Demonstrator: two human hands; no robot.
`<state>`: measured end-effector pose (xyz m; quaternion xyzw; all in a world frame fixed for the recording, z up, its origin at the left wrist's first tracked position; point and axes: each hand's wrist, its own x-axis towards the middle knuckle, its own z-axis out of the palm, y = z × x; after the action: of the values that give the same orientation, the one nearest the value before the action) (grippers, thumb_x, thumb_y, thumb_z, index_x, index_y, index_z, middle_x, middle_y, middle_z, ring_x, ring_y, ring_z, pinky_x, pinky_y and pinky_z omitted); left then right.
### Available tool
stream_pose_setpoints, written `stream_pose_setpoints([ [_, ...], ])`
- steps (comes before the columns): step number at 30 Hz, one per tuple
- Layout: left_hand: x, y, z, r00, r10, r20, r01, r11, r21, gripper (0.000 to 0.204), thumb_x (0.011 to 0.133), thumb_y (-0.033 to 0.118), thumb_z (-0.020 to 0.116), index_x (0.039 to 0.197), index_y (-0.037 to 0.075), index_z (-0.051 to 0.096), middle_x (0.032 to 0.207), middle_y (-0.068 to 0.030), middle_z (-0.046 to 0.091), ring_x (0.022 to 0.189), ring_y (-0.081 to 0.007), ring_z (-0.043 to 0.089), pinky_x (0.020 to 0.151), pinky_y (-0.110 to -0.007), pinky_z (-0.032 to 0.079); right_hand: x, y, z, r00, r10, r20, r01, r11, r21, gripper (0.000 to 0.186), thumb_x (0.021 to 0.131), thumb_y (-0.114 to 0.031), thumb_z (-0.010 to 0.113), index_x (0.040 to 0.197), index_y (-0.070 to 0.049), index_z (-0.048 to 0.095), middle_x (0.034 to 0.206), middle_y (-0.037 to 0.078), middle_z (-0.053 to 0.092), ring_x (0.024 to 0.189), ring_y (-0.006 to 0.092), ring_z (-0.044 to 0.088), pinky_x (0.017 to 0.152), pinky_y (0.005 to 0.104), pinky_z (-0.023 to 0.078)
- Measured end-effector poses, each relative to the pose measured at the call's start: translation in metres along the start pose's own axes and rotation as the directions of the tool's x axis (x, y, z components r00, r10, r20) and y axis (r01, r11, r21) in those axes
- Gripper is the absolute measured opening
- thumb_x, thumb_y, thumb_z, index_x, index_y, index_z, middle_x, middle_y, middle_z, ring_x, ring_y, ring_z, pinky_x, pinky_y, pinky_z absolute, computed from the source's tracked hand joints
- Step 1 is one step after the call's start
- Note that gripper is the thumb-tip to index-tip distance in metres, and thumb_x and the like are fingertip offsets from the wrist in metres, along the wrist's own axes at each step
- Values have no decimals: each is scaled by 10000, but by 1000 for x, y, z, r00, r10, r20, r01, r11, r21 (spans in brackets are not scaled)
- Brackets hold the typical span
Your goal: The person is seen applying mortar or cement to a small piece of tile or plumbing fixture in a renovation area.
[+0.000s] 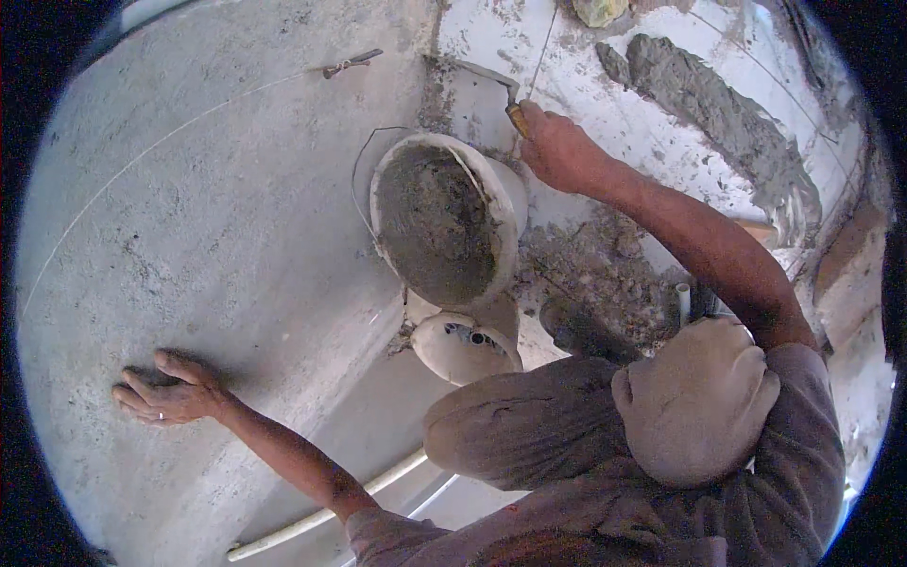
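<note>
My right hand point(564, 148) is closed around the wooden handle of a trowel point(516, 115). The thin metal of the trowel reaches left over a dusty pale floor, just beyond a bucket. Away to the left, my left hand point(175, 389) lies with fingers spread against a broad grey cement surface point(217, 236). Between my hands stands the white bucket point(510, 203), its wire handle swung to the left side. Wet grey mortar point(430, 227) sits inside it.
A long heap of mortar point(713, 109) lies on white sheeting at upper right. A round pale container with holes point(463, 352) is close to my knee. A thin line crosses the cement to a small metal piece point(351, 63). A pale pipe point(331, 515) runs below.
</note>
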<state>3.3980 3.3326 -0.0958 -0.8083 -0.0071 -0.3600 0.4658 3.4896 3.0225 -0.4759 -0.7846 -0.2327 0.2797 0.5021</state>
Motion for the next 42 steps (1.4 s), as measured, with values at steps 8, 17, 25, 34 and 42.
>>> stream_pose_setpoints([
  [8, -1, -5, 2, 999, 36, -16, -35, 999, 21, 573, 797, 572, 477, 1134, 115, 555, 1264, -146, 448, 1187, -358, 377, 978, -510, 258, -4, -16, -7, 999, -21, 24, 18, 992, 128, 359, 781, -89, 492, 1094, 49, 383, 897, 265, 520, 867, 432, 516, 747, 475, 422],
  [17, -1, 2, 2, 1000, 23, -11, -23, 999, 23, 580, 799, 572, 473, 1136, 108, 557, 1276, -145, 439, 1176, -354, 396, 975, -513, 257, -14, 4, -18, 992, -64, -104, 65, 998, 3, 383, 780, -75, 498, 1123, 39, 371, 945, 276, 520, 909, 434, 509, 783, 468, 423],
  [25, 1, -3, 0, 999, 36, -32, -36, 999, -2, 605, 803, 585, 452, 1120, 82, 567, 1254, -153, 460, 1173, -350, 401, 984, -497, 249, 2, 6, -5, 998, -61, -14, 61, 998, 18, 419, 762, -77, 520, 1126, 52, 355, 918, 278, 524, 894, 441, 506, 769, 469, 420],
  [34, 6, -3, -3, 999, 26, -35, -25, 1000, 12, 620, 804, 599, 436, 1129, 87, 565, 1261, -151, 456, 1188, -345, 388, 995, -487, 239, 8, 8, -2, 998, -61, -18, 62, 996, 60, 432, 748, -71, 514, 1131, 45, 351, 883, 276, 533, 856, 440, 520, 739, 477, 422],
  [42, 0, 2, 2, 999, 5, -33, -5, 1000, -10, 607, 804, 594, 440, 1123, 95, 571, 1256, -157, 459, 1186, -353, 386, 990, -506, 239, -4, -16, -23, 998, -40, 54, 35, 996, 88, 430, 747, -69, 513, 1133, 54, 366, 901, 286, 535, 882, 433, 521, 748, 469, 421],
])
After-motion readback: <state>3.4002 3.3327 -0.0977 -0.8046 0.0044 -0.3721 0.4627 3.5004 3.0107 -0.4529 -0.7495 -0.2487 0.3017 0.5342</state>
